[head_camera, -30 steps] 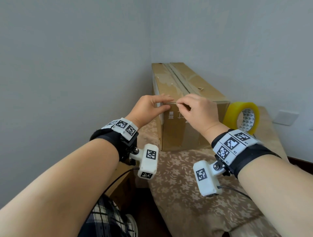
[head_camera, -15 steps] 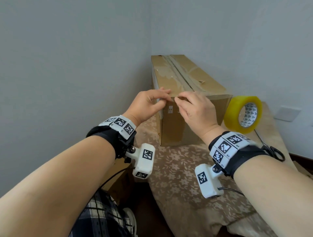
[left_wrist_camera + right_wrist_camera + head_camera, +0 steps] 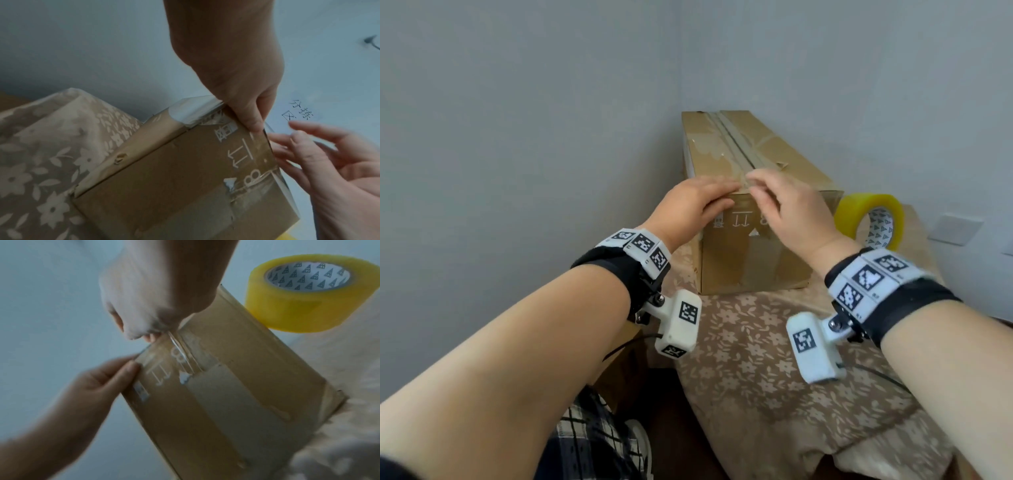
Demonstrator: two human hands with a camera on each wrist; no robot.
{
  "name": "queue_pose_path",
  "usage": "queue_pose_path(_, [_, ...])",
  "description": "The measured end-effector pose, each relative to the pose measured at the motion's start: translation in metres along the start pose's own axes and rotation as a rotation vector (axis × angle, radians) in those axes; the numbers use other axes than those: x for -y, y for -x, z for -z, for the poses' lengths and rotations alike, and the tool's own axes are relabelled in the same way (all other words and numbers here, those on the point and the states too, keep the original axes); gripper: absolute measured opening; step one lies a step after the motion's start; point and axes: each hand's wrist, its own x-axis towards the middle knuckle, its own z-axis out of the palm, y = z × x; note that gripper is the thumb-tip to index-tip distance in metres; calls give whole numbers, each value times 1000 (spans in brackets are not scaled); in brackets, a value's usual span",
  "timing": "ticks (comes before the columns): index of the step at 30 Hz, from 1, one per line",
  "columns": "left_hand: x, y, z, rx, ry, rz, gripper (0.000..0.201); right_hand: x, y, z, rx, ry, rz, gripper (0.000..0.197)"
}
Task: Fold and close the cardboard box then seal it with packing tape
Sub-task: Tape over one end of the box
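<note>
– What colour was the cardboard box (image 3: 753,260)?
– Brown, with white print. The tape roll (image 3: 870,219) was yellow, its core white with dark triangles.
– And the cloth (image 3: 756,359)?
– Tan with pale flowers. The wall (image 3: 517,137) was grey.

Two plain grey-blue walls (image 3: 524,144) meet in a corner (image 3: 680,68). Out from that corner runs a desk under a beige cloth with a pale flower print (image 3: 753,346), its near edge draped and creased. On the wall to the right of the corner, low down by the desk's far end, sits a white switch plate (image 3: 955,229). The light is soft and even. Dark floor (image 3: 674,411) shows below the cloth's near edge.
</note>
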Motion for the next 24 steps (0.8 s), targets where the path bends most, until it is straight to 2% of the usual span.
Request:
queue_pose_path(3, [3,1,3,54,-45,-33,37,-7,-11,6,106,107,-116,35])
queue_pose_path(5, [1,-3,10,82,-52,-5,33,-10,-8,4,170,126,-189,41])
queue_pose_path(8, [-9,-21,14,82,-129,45,34,-14,-6,-3,175,234,-166,48])
queue_pose_path(11, [-21,-30,-3,38,-338,52,42,-15,-5,-3,204,294,-157,51])
queue_pose_path(14, [-20,-21,-16,-13,-512,-22,43,-17,-2,0,234,327,-110,41])
queue_pose_path(18, [-20,-22,-5,67,-560,-91,46,-17,-3,11,355,363,-52,54])
queue_pose_path(20, [-30,-33,-2,105,-553,-60,43,-26,0,21,276,317,-86,54])
queue_pose_path(22, [-45,-53,-4,89,-479,-8,43,-40,6,31,151,290,-216,53])
queue_pose_path(24, [-58,-71,-15,124,-398,47,44,-55,11,36,95,283,-372,49])
